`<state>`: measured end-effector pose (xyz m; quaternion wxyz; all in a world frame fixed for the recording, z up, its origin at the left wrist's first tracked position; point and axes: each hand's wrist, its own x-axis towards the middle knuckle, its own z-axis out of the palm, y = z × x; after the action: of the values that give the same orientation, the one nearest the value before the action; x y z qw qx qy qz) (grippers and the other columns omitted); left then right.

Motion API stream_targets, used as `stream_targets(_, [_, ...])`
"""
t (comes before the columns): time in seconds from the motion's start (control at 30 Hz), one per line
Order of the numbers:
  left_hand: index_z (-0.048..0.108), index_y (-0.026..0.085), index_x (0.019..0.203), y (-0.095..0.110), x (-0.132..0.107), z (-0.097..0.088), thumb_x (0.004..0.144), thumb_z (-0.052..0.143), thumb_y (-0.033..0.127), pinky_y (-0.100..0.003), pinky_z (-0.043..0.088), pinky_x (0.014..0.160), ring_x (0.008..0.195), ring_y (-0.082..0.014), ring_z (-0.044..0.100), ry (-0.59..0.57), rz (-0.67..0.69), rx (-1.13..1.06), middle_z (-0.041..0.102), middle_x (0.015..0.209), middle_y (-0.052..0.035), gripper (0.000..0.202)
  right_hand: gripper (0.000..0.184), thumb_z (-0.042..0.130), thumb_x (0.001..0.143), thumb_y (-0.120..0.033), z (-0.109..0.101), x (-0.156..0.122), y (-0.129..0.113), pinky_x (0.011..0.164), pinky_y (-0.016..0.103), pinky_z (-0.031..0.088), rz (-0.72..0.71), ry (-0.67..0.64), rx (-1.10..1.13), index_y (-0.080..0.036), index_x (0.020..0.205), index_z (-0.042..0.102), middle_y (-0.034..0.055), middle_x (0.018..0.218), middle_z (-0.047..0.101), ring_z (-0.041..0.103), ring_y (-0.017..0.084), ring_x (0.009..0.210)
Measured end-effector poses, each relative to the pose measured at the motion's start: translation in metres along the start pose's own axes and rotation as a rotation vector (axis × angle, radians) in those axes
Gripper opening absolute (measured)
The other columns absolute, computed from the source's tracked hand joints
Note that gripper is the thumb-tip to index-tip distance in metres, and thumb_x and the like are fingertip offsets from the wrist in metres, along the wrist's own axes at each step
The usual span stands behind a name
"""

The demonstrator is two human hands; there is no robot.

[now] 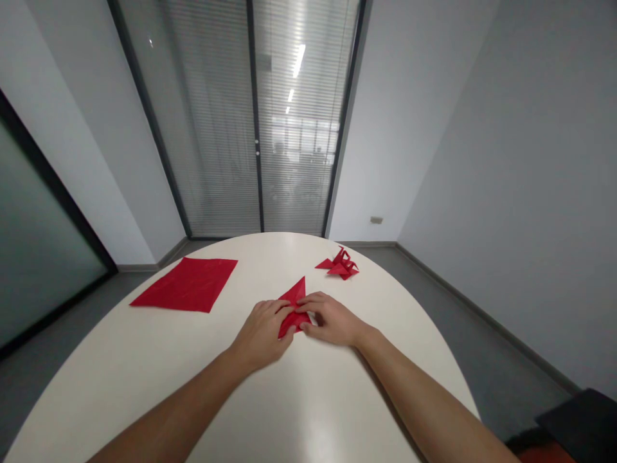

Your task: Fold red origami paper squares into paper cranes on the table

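A partly folded piece of red paper [295,297] lies on the white round table [299,399], its tip pointing away from me. My left hand [263,334] grips its near left edge with curled fingers. My right hand [330,319] presses on its right side, fingers pinched together over the fold. The middle of the paper is hidden under both hands.
A flat square sheet of red paper [186,284] lies at the table's left. A finished red origami figure [340,265] stands at the far right edge. Beyond the table are glass doors with blinds [255,128] and grey walls. A dark object [578,424] sits at the lower right.
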<state>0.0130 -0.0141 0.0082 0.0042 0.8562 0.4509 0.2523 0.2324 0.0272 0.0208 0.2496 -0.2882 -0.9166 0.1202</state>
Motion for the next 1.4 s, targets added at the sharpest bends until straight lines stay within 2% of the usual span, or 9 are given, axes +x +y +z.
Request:
stream_targets(0.13, [0.066,0.019,0.121,0.003,-0.001,-0.003,0.086,0.065,0.036,-0.049,0.049,0.100,0.114,-0.0304,0.063,-0.016,0.004,-0.015,0.068,0.125,-0.0128,0.039,0.024,0.061,0.093,-0.025,-0.002,0.001,-0.003,0.099,0.040,0.048,0.025,0.021,-0.014,-0.022,0.113,0.072,0.0095,0.116,0.072,0.063,0.025,0.111])
stream_targets(0.27, [0.067,0.018,0.116,0.004,0.000,-0.001,0.090,0.059,0.029,-0.046,0.052,0.096,0.109,-0.0285,0.066,-0.009,-0.013,-0.033,0.071,0.120,-0.0119,0.029,0.021,0.060,0.094,-0.025,-0.004,0.001,-0.004,0.098,0.040,0.048,0.015,0.027,-0.005,-0.022,0.111,0.073,0.0090,0.114,0.073,0.064,0.024,0.110])
stream_targets(0.43, [0.068,0.020,0.111,0.000,0.001,0.001,0.094,0.053,0.025,-0.042,0.054,0.094,0.105,-0.0254,0.068,0.002,-0.022,-0.054,0.073,0.115,-0.0089,0.023,0.033,0.073,0.083,-0.031,-0.005,-0.001,-0.002,0.099,0.041,0.048,-0.016,-0.001,0.035,-0.021,0.114,0.071,0.0102,0.118,0.071,0.062,0.027,0.114])
stream_targets(0.67, [0.068,0.019,0.107,-0.002,0.003,-0.003,0.097,0.044,0.020,-0.041,0.052,0.097,0.107,-0.0242,0.067,-0.010,-0.013,-0.064,0.073,0.113,-0.0085,0.026,0.028,0.058,0.091,-0.015,-0.002,0.000,0.000,0.096,0.038,0.048,0.042,0.035,0.013,-0.023,0.115,0.070,0.0064,0.111,0.074,0.065,0.023,0.105])
stream_targets(0.83, [0.067,0.020,0.111,0.002,0.004,-0.007,0.089,0.060,0.029,-0.044,0.051,0.093,0.106,-0.0285,0.064,-0.014,0.025,-0.051,0.073,0.111,-0.0090,0.024,0.031,0.053,0.094,-0.013,-0.009,0.005,-0.007,0.092,0.036,0.047,0.004,0.050,-0.003,-0.025,0.118,0.069,0.0050,0.107,0.075,0.067,0.021,0.098])
stream_targets(1.03, [0.068,0.021,0.110,-0.003,0.006,-0.006,0.089,0.052,0.010,-0.040,0.051,0.091,0.100,-0.0239,0.066,0.016,-0.034,-0.048,0.073,0.107,-0.0064,0.028,0.031,0.060,0.088,-0.014,-0.007,0.003,-0.004,0.097,0.038,0.045,-0.008,0.091,0.019,-0.022,0.118,0.066,0.0069,0.113,0.072,0.064,0.022,0.108])
stream_targets(1.2, [0.069,0.025,0.110,-0.003,0.007,-0.011,0.090,0.051,0.009,-0.034,0.051,0.090,0.097,-0.0200,0.066,0.074,-0.056,-0.127,0.072,0.106,-0.0034,0.031,0.033,0.061,0.086,-0.012,0.000,-0.001,0.006,0.108,0.048,0.036,0.080,0.100,-0.072,-0.024,0.117,0.066,0.0074,0.121,0.070,0.057,0.026,0.123])
stream_targets(1.3, [0.069,0.025,0.109,-0.004,0.006,-0.011,0.093,0.052,0.016,-0.034,0.051,0.088,0.095,-0.0201,0.066,0.127,-0.097,-0.153,0.072,0.103,-0.0033,0.025,0.020,0.056,0.093,-0.017,-0.002,0.000,0.006,0.102,0.043,0.040,0.143,0.109,-0.115,-0.022,0.107,0.069,0.0070,0.106,0.073,0.065,0.023,0.105])
stream_targets(1.4, [0.067,0.022,0.106,-0.010,0.005,-0.007,0.094,0.053,0.023,-0.035,0.052,0.086,0.095,-0.0214,0.067,0.192,-0.186,-0.170,0.073,0.102,-0.0045,0.019,0.018,0.053,0.097,-0.024,-0.005,0.001,0.004,0.087,0.035,0.045,0.202,0.118,-0.136,-0.020,0.102,0.070,0.0059,0.094,0.074,0.066,0.021,0.089])
